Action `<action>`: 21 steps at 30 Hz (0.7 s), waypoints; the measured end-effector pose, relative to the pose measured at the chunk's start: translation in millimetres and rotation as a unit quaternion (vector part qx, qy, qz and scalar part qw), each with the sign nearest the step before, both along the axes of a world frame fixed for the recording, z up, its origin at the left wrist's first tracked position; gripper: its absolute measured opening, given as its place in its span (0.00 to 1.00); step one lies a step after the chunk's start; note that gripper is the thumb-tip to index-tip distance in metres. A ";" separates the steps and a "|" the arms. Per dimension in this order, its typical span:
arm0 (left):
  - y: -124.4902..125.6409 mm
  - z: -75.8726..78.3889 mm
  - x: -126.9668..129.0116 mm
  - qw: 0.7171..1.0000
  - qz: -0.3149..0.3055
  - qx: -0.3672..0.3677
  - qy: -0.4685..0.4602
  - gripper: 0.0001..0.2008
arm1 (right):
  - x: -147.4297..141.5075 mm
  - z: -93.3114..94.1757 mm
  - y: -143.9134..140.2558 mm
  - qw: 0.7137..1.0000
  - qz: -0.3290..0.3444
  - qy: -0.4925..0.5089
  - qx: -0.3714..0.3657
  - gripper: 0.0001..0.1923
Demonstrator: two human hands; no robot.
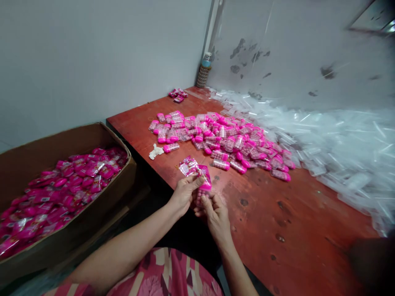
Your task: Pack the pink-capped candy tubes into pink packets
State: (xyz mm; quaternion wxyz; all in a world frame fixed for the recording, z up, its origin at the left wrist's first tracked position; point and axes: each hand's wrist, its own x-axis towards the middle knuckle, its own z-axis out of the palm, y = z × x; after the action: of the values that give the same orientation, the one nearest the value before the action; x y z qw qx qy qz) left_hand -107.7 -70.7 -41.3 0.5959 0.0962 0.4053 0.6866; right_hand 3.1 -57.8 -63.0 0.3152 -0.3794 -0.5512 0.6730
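Observation:
Near the table's front edge, my left hand [184,194] and my right hand [217,212] come together on a small clear bottle [203,190] filled with pink balls. My left thumb and fingers pinch its upper part, where a shiny pink label or wrapper [205,173] stands up. The right fingers are wrapped round the bottle's lower end and hide part of it. Just beyond my left hand lie several printed pink wrappers [189,166]. Farther off is a heap of pink-capped bottles [230,142] holding similar balls.
On the left stands a cardboard box [121,181] full of pink wrapped bottles [70,185]. Clear plastic sleeves or tubes [333,135] are piled along the wall. A crumpled white scrap [156,151] lies on the red table [256,230]; a patterned bottle holder [203,76] stands in the corner.

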 end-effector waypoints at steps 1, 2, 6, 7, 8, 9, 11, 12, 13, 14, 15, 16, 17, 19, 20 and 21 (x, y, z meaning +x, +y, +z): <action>0.0 -0.2 -1.2 1.000 -0.011 -0.005 0.007 0.15 | -0.3 0.1 0.1 1.000 -0.002 0.002 0.005 0.12; 0.2 -0.4 -2.4 1.000 -0.020 -0.011 0.014 0.15 | -0.3 0.0 0.1 1.000 -0.006 0.000 0.014 0.12; 1.1 -1.2 -6.9 0.998 -0.045 -0.018 0.035 0.13 | 1.9 0.3 -0.2 0.996 -0.033 -0.043 0.074 0.11; 0.9 -1.4 -7.9 0.997 -0.055 -0.018 0.042 0.12 | 2.5 0.6 0.0 0.995 -0.038 -0.051 0.078 0.11; 0.6 -1.6 -8.8 0.996 -0.065 -0.019 0.051 0.12 | 2.8 0.9 0.5 0.996 -0.035 -0.048 0.068 0.11; 0.2 -1.9 -9.3 0.995 -0.075 -0.021 0.061 0.12 | 2.7 1.2 1.2 0.998 -0.028 -0.033 0.045 0.11; -0.9 -2.9 -9.4 0.992 -0.096 -0.021 0.083 0.13 | 1.7 1.1 3.2 1.000 -0.008 0.019 -0.020 0.11; -1.3 -3.5 -9.0 0.990 -0.103 -0.019 0.093 0.13 | 0.9 0.8 4.3 0.998 -0.002 0.043 -0.046 0.11; -1.7 -4.1 -8.4 0.989 -0.107 -0.016 0.101 0.14 | 0.1 0.6 5.3 0.997 -0.005 0.058 -0.060 0.11; -2.1 -4.7 -8.0 0.988 -0.111 -0.013 0.108 0.13 | -0.5 0.4 6.0 0.996 -0.015 0.063 -0.062 0.11; -2.4 -5.0 -7.8 0.988 -0.111 -0.012 0.111 0.13 | -0.7 0.5 6.4 0.996 -0.030 0.062 -0.057 0.11; -2.7 -5.1 -8.0 0.988 -0.105 -0.014 0.110 0.12 | -0.5 0.8 6.3 0.996 -0.043 0.060 -0.050 0.11; -3.1 -5.1 -8.7 0.990 -0.093 -0.018 0.102 0.12 | 0.3 1.2 5.8 0.996 -0.050 0.062 -0.045 0.11; -4.5 -4.8 -10.8 0.995 -0.054 -0.024 0.075 0.10 | 2.6 2.4 4.1 0.995 -0.043 0.080 -0.050 0.14; -5.5 -4.8 -11.7 0.997 -0.038 -0.025 0.062 0.09 | 3.8 2.8 3.2 0.994 -0.030 0.092 -0.059 0.15; -6.9 -5.0 -12.0 0.998 -0.030 -0.024 0.051 0.09 | 4.5 3.1 2.5 0.992 -0.016 0.101 -0.068 0.15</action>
State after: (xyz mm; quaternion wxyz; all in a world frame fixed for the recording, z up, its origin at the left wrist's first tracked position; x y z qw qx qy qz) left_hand -119.7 -77.6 -46.4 0.5967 0.1293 0.4487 0.6526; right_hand 7.6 -55.3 -59.9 0.3535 -0.3389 -0.4631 0.7387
